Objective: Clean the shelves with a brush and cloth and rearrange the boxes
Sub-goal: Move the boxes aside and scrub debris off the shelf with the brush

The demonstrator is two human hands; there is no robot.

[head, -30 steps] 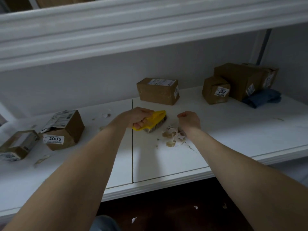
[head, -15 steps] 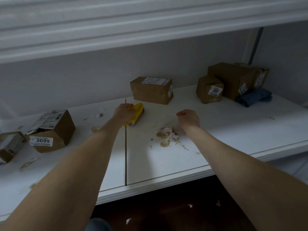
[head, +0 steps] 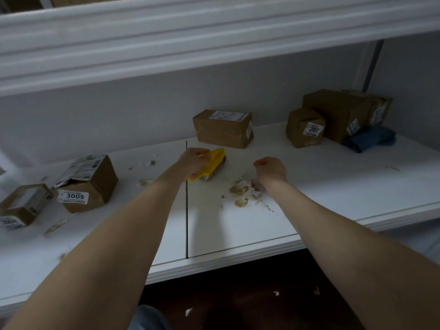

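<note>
**Both arms outstretched, left hand gripping, right hand curled**

Two bare forearms reach forward from the lower corners of the view and draw closer together toward the middle. The left hand (head: 194, 163) is turned knuckles up, its fingers wrapped round the near end of a yellow brush (head: 214, 160). The right hand (head: 271, 169) is level with it and apart from it, its back toward the camera. The wrist is slightly bent and the fingers curl inward and down, with nothing visible in them.
</note>
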